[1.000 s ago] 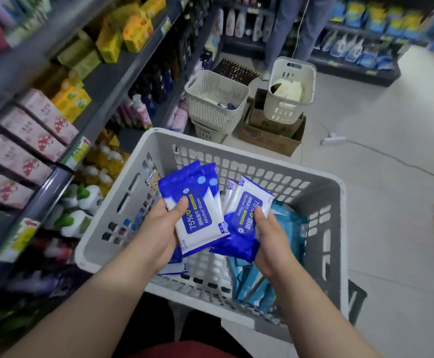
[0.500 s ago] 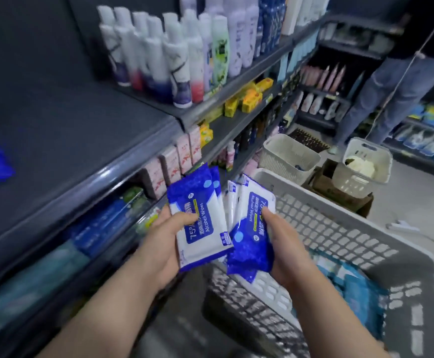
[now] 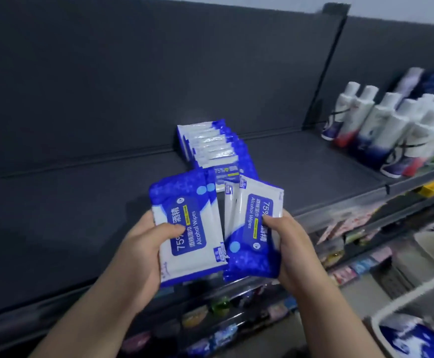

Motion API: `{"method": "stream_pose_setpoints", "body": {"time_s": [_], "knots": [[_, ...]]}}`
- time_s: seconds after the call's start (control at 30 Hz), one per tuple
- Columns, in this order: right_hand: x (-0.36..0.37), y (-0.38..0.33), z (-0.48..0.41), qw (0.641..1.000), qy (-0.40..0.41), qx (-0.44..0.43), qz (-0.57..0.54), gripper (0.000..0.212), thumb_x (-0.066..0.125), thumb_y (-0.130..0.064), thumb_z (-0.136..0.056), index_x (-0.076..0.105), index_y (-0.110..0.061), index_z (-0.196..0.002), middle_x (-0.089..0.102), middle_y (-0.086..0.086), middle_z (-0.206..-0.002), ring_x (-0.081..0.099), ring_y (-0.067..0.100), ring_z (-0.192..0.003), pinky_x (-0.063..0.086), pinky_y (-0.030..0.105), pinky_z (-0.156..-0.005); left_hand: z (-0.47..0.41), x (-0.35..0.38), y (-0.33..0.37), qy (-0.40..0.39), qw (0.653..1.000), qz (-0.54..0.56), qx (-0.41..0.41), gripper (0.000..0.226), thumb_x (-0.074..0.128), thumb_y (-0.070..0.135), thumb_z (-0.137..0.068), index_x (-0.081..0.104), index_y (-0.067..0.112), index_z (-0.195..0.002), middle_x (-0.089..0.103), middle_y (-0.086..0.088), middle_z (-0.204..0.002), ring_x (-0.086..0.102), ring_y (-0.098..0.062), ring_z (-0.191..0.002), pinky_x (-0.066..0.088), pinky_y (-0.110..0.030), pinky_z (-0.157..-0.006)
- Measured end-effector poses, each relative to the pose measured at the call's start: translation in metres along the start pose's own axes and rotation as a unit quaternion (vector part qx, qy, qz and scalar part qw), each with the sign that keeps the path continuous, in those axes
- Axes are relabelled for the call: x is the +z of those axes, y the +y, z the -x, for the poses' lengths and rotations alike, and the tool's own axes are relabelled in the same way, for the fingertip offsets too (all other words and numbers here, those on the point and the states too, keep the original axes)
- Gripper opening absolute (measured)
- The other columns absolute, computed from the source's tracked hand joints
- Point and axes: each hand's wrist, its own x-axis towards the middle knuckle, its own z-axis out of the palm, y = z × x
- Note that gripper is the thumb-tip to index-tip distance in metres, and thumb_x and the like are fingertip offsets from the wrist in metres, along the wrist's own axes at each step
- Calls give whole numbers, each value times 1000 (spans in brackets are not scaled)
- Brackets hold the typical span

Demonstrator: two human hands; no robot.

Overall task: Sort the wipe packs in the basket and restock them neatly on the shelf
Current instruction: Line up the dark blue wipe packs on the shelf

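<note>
Below the shelf (image 3: 314,161), goods (image 3: 352,264) are too blurred to name. Lower right of it, the basket (image 3: 417,293) is blurred and cut by the edge, like the blue pack (image 3: 412,339) inside. On it, the row (image 3: 210,146) has its front pack half hidden behind the held packs (image 3: 192,228), whose count cannot be told. At its right end, bottles (image 3: 391,125) run off the edge.

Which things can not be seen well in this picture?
Head view.
Held packs in the left hand and right hand: front ones hide how many lie behind.
Shelf row: held packs cover its front pack.
Basket: cut off by the lower right edge, blurred.
Lower shelf goods: blurred.
</note>
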Motion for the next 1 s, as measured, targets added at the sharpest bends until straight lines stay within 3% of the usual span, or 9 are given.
{"method": "stream_pose_setpoints", "body": {"time_s": [0.2,0.33,0.43,0.5,0.63,0.8,1.0], "knots": [[36,-12,-30,996,-52,-32,61,21,45,-4,-92,63,-16,-91,72,5,-80,69,18,-68,58,34,-55,4,-24,21,96,994,-36,40,19,48,2,-91,61,12,-100,74,-10,-81,71,-20,-62,50,-24,-42],[34,-35,-53,978,-114,-88,150,22,50,-4,-92,65,-17,-101,74,3,-92,70,16,-77,57,30,-66,0,-33,25,147,982,-99,69,10,54,11,-92,60,16,-98,73,-11,-92,70,-14,-65,52,-22,-44],[26,-63,-78,946,-166,-122,249,26,56,-3,-90,61,-19,-110,73,1,-100,70,16,-85,56,29,-75,-11,-29,28,173,980,-65,77,13,54,10,-92,62,14,-101,74,-6,-80,70,-16,-61,51,-23,-44],[19,-82,-99,909,-188,-130,349,31,60,-4,-88,60,-23,-113,72,-2,-103,69,16,-92,54,32,-82,-21,-22,28,205,974,-51,77,12,53,13,-93,63,18,-98,74,-2,-78,69,-13,-59,50,-21,-44],[7,-106,-143,805,-276,-89,518,36,67,-11,-86,60,-28,-117,70,-6,-106,66,15,-100,51,36,-92,-44,-4,32,231,968,-59,75,12,55,18,-93,64,24,-95,75,-2,-89,71,-18,-71,53,-35,-67],[10,-90,-184,664,-329,-52,670,50,79,-23,-73,57,-28,-118,62,-10,-110,59,8,-98,46,20,-86,-64,20,38,217,966,-92,107,14,55,15,-93,64,19,-103,75,0,-90,72,-15,-74,52,-34,-67],[16,-82,-204,617,-335,-79,707,70,80,-37,-70,45,-34,-130,51,-12,-124,50,9,-112,43,24,-93,-81,26,31,246,952,-136,120,15,55,12,-93,64,20,-102,75,0,-91,71,-14,-74,52,-34,-69]]}}
